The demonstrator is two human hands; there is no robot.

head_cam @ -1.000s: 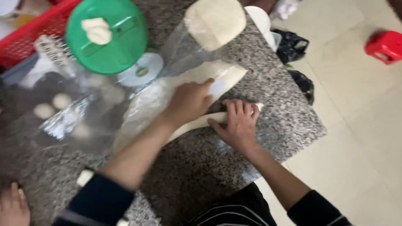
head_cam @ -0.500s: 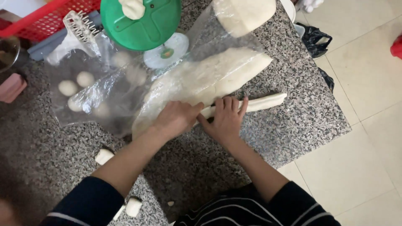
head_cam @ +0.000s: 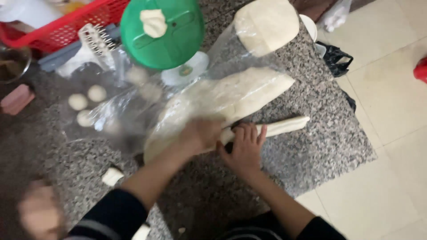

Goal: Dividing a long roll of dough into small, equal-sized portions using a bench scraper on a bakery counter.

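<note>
Blurred hand (head_cam: 40,213): lower left corner, another person's, over the counter edge; grip not discernible.
Dough piece (head_cam: 112,176): small, pale, lying on the counter just left of the left forearm; a second scrap partly hidden at the sleeve.
Sleeves: dark, pushed up on both forearms.
Counter (head_cam: 320,146): speckled grey granite, corner at right over pale floor tiles.
Right hand (head_cam: 243,149): palm down, fingers spread flat on the dough rope, pressing rather than gripping.
Left hand (head_cam: 201,134): blurred, lying flat over the near end of the rope beside the right hand; fingers not clenched, exact grip cannot be told.
Dough rope (head_cam: 284,126): long, thin, pale, lying on the counter, running from under both hands out to the right, tip free.
Dough slab (head_cam: 231,95): broad, flattened, under clear plastic sheet, just behind the hands, stretching diagonally up to the right.
Dough balls (head_cam: 87,98): three small rounds under clear plastic, left of the slab.
Pink block (head_cam: 17,99): at the far left edge.
Green lid (head_cam: 178,40): round, raised above a white base, with a lump of dough on top.
Dough lump (head_cam: 267,24): large, pale, inside clear plastic at the far counter edge.
Basket (head_cam: 66,22): red, latticed, far left corner.
Black bag (head_cam: 336,60): on the floor beyond the counter.
</note>
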